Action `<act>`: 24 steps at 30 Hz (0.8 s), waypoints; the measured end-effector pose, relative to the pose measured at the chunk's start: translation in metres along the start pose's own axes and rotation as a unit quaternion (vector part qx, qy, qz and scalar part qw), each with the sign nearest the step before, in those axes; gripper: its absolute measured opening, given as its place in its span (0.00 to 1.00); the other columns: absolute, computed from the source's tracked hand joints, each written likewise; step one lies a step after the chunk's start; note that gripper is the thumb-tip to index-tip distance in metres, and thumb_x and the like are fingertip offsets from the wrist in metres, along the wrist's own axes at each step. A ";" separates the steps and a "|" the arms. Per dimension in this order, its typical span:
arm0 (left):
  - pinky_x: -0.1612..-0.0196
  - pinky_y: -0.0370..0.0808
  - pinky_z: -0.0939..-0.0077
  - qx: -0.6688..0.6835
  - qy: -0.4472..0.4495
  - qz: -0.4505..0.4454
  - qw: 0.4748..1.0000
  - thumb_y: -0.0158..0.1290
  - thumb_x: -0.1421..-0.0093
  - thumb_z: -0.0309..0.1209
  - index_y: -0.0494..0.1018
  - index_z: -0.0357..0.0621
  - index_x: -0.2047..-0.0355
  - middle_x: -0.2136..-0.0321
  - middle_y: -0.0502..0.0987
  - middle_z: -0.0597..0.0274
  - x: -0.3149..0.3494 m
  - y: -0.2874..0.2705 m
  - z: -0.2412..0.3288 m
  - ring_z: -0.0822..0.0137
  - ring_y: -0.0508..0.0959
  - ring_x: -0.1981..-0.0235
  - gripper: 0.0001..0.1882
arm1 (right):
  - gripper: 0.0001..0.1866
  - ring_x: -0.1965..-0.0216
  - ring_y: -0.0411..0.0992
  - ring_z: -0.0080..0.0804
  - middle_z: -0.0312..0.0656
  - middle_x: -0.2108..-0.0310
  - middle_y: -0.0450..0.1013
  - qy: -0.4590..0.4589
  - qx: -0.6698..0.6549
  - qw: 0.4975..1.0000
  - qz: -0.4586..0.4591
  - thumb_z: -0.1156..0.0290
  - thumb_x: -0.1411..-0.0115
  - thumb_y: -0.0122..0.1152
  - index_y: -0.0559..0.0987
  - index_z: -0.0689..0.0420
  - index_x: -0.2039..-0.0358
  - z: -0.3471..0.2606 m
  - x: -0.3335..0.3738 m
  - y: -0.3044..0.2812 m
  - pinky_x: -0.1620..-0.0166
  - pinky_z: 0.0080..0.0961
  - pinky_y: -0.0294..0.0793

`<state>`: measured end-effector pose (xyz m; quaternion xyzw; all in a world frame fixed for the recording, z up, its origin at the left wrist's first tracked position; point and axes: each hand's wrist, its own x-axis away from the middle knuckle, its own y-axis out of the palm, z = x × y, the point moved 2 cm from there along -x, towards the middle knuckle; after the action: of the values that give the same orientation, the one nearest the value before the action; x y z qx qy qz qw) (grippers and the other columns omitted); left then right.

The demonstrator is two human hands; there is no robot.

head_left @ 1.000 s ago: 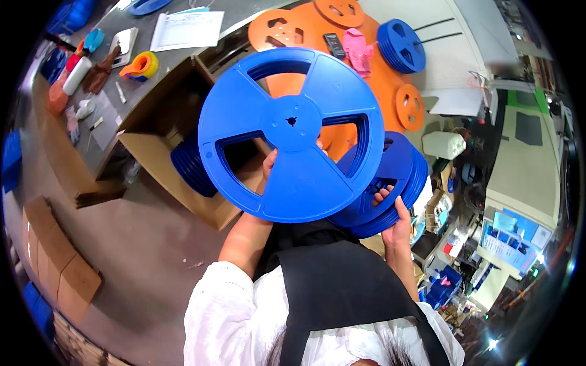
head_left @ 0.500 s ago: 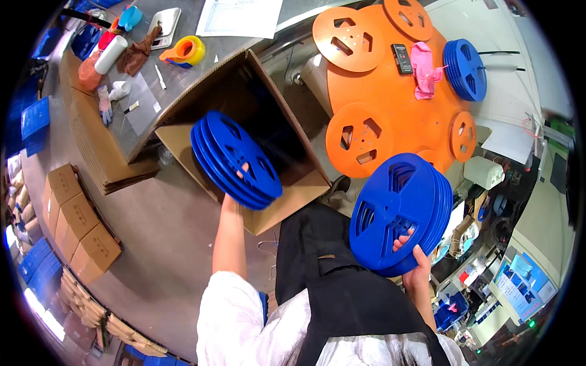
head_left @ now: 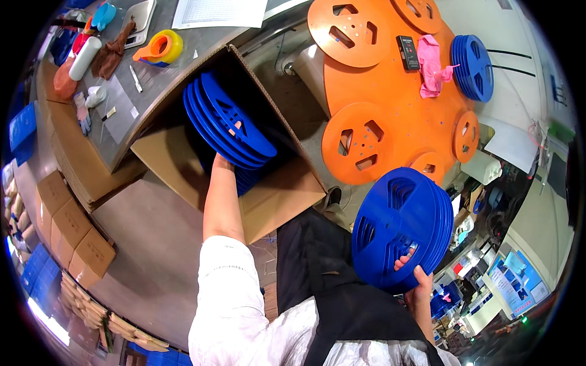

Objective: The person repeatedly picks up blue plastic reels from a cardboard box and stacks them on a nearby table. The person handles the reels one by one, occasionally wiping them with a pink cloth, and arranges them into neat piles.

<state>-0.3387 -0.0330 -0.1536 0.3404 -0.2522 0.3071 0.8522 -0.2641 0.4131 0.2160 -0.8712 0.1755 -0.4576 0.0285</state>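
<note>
My left hand (head_left: 229, 152) grips a stack of several blue plastic reels (head_left: 210, 116), its fingertips showing through an opening in the top reel. The stack is tilted in the mouth of an open cardboard box (head_left: 287, 189). More blue reels (head_left: 247, 180) lie below it inside the dark box. On the right, my right hand (head_left: 417, 282) holds a second stack of blue reels (head_left: 386, 222) by a cutout near its lower edge, thumb outside and fingers through the hole. That stack stands on edge before my black apron.
Orange discs with cutouts (head_left: 360, 137) ring an orange machine plate (head_left: 390, 85) beyond the box. A pink cloth (head_left: 431, 70) and black device (head_left: 407, 52) lie on it. Blue reels (head_left: 472, 68) hang at its right. A grey table (head_left: 201, 46) with a tape dispenser (head_left: 160, 47) borders the box.
My left hand has carried its reel stack farther forward and deeper into the box. My right hand's stack has dropped slightly in view. The view has shifted a little.
</note>
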 end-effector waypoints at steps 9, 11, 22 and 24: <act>0.46 0.72 0.61 -0.005 -0.086 0.006 0.996 0.58 0.44 0.37 0.62 0.45 0.42 0.48 0.70 0.59 -0.028 -0.029 -0.045 0.57 0.72 0.50 0.31 | 0.33 0.62 0.77 0.44 0.53 0.63 0.76 0.024 -0.030 0.999 0.027 0.65 0.53 0.63 0.67 0.68 0.48 0.005 -0.004 0.000 0.54 0.39 0.76; 0.42 0.67 0.59 0.046 -0.142 0.012 0.989 0.53 0.41 0.45 0.59 0.45 0.40 0.43 0.66 0.57 -0.030 -0.041 -0.048 0.55 0.68 0.46 0.33 | 0.33 0.62 0.77 0.44 0.53 0.63 0.76 0.025 -0.033 0.999 0.026 0.65 0.53 0.63 0.67 0.68 0.48 0.007 -0.003 -0.003 0.54 0.38 0.76; 0.36 0.48 0.55 -0.001 -0.241 0.295 0.925 0.46 0.41 0.60 0.44 0.44 0.33 0.33 0.48 0.50 0.151 -0.139 -0.121 0.46 0.51 0.34 0.46 | 0.28 0.59 0.76 0.43 0.53 0.59 0.74 -0.027 -0.040 0.999 -0.023 0.66 0.46 0.58 0.67 0.67 0.48 0.001 0.007 0.003 0.52 0.38 0.75; 0.40 0.57 0.54 -0.030 -0.284 0.299 0.910 0.45 0.39 0.56 0.48 0.48 0.34 0.36 0.54 0.50 0.180 -0.158 -0.144 0.46 0.59 0.38 0.40 | 0.26 0.59 0.76 0.43 0.53 0.59 0.74 -0.037 -0.047 0.997 -0.043 0.67 0.44 0.56 0.68 0.68 0.48 -0.004 0.006 0.002 0.53 0.38 0.75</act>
<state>-0.0743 0.0448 -0.1982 0.2963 -0.5829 0.4304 0.6222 -0.2644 0.4092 0.2226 -0.8947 0.1583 -0.4169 -0.0253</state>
